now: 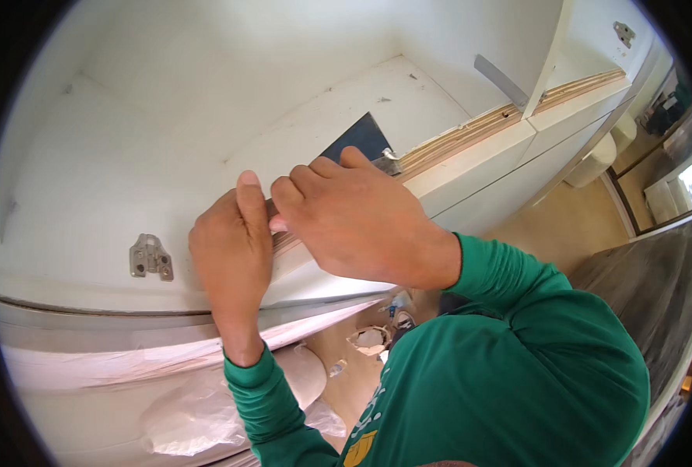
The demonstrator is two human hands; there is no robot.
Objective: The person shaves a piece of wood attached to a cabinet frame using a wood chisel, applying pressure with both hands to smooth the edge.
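Note:
Both my hands are at the front edge of a white cabinet (486, 185), where a striped plywood edge (458, 152) is exposed. My left hand (233, 245) is closed over that edge, thumb up. Close on its right, my right hand (361, 222) is closed with its fingers curled down. A narrow grey-brown strip (388, 165) shows beyond my right hand, and a dark bit of it seems to appear between the hands; the gripped part is hidden. Behind my right knuckles, a dark blue-black flat piece (365, 138) rests inside the cabinet.
A metal hinge (151, 258) is fixed beside my left hand; another hinge (624, 33) is at far right. A grey strip (501, 78) sticks out near the upright divider (548, 58). Below lie clear plastic wrapping (194, 416) and debris (369, 339) on the floor.

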